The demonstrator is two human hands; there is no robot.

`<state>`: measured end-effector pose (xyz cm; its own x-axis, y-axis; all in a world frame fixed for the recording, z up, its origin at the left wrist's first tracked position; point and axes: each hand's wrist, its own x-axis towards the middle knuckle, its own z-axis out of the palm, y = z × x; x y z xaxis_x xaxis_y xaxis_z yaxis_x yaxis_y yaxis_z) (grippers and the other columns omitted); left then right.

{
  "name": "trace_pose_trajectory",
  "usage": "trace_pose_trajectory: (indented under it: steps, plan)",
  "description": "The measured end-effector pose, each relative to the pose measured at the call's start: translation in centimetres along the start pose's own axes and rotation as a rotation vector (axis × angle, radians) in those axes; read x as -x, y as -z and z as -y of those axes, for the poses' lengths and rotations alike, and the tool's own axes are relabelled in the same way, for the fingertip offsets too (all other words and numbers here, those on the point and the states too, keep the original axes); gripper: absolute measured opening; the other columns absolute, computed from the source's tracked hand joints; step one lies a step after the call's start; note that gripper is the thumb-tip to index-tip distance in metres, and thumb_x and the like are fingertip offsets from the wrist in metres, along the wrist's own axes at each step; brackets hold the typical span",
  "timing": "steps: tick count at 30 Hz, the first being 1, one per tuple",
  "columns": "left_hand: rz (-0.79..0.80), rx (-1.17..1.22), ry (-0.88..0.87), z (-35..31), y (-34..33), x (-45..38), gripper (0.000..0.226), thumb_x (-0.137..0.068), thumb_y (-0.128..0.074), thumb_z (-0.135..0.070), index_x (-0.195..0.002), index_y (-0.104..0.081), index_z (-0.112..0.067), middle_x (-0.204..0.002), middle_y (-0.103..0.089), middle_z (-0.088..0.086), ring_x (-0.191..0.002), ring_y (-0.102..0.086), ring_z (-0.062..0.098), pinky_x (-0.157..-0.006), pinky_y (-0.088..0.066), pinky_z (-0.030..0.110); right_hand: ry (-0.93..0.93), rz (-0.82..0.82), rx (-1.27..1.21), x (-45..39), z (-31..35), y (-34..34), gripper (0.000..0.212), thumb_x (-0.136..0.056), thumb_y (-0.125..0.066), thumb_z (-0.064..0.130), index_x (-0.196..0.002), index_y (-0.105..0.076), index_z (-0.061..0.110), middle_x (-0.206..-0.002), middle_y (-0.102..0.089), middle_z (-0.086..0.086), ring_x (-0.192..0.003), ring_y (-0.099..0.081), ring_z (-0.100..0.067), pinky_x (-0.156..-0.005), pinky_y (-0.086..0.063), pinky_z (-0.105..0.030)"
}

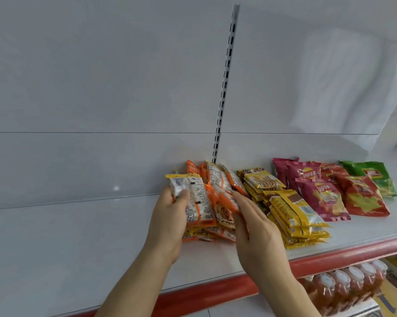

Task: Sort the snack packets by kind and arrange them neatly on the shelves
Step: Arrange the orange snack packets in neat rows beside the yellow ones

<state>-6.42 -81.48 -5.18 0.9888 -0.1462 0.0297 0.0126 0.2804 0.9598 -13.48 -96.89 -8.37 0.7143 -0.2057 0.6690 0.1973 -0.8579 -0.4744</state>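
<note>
A: What are the hands doing right now?

B: The left hand (170,221) is gripping a few orange-and-white packets (196,202), thumb curled over the top one, and is holding them against the left side of the orange pile (218,216). The right hand (253,225) is lying with straight fingers against the pile's right side, holding nothing, just pressing.

A: And where is that pile sitting?

B: It is sitting on the shelf (78,236), reaching from the back wall toward the front edge, just below the slotted upright (225,88). Just beside it, toward the right end, the yellow packets (293,216) are lying in stacks, with the pink crisp bags (319,195), a red bag (362,197) and a green bag (373,177) further along.

A: What is looking risky to you?

B: The orange pile is looking loose and fanned, some packets tilting against the wall. I am guessing that if the left hand is letting go before the stack is squared, the slick wrappers will be sliding apart. The right hand is also working very near the yellow stacks, so a push sideways could be nudging those over or mixing the two kinds.

A: Anything near the front edge?

B: The lowest orange packets are lying close to the red lip (216,291); a careless tug forward could be sending one off the shelf toward the bottles (344,287) below.
</note>
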Motion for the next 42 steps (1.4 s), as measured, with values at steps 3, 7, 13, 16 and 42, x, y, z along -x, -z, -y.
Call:
trace_pose_trajectory:
  steps: [3, 7, 13, 16, 42]
  plan:
    - [0.066, 0.083, 0.03, -0.5, 0.0, 0.3, 0.019, -0.109, -0.049, -0.02, -0.109, -0.068, -0.023, -0.095, -0.081, 0.002, -0.081, -0.079, 0.017, -0.073, -0.063, 0.041, 0.116, -0.123, -0.013, 0.1, 2.2, 0.1, 0.042, -0.103, -0.045, 0.02, -0.144, -0.052, 0.013, -0.148, -0.052, 0.002, -0.139, -0.046, -0.013, -0.11, -0.044, -0.033]
    - [0.176, 0.145, 0.05, -0.7, -0.2, 1.2, 0.027, -0.1, -0.062, -0.035, -0.104, -0.068, -0.01, -0.091, -0.079, 0.005, -0.085, -0.078, 0.015, -0.073, -0.061, 0.032, 0.281, 0.158, -0.015, 1.2, 5.9, -1.7, 0.065, -0.091, -0.044, 0.017, -0.155, -0.034, 0.014, -0.164, -0.026, 0.003, -0.154, -0.013, -0.015, -0.123, -0.024, -0.041]
    - [0.096, 0.133, -0.008, -0.8, 2.0, 1.7, 0.021, -0.101, -0.063, -0.019, -0.121, -0.068, -0.015, -0.11, -0.079, 0.01, -0.101, -0.077, 0.03, -0.088, -0.061, 0.05, 0.026, 0.12, -0.255, 1.4, 4.9, -0.5, 0.066, -0.084, -0.042, -0.001, -0.147, -0.047, 0.017, -0.16, -0.032, 0.011, -0.151, -0.02, -0.005, -0.121, -0.024, -0.024]
    - [0.081, 0.119, -0.004, -0.8, 3.5, 1.8, 0.015, -0.101, -0.063, -0.016, -0.115, -0.069, -0.017, -0.106, -0.08, 0.008, -0.096, -0.078, 0.028, -0.08, -0.062, 0.043, -0.087, 0.235, 0.244, 0.3, 1.8, -0.5, 0.066, -0.093, -0.048, 0.016, -0.156, -0.029, 0.015, -0.164, -0.023, 0.005, -0.154, -0.007, -0.016, -0.126, -0.015, -0.037]
    - [-0.103, -0.092, -0.071, 0.7, 3.6, 2.3, 0.035, -0.094, -0.074, -0.033, -0.124, -0.061, -0.02, -0.107, -0.079, 0.001, -0.094, -0.079, 0.02, -0.086, -0.063, 0.05, 0.127, 0.233, 0.151, 1.2, 1.4, -1.6, 0.067, -0.085, -0.047, 0.018, -0.152, -0.039, 0.016, -0.16, -0.034, 0.0, -0.152, -0.022, -0.022, -0.12, -0.03, -0.045]
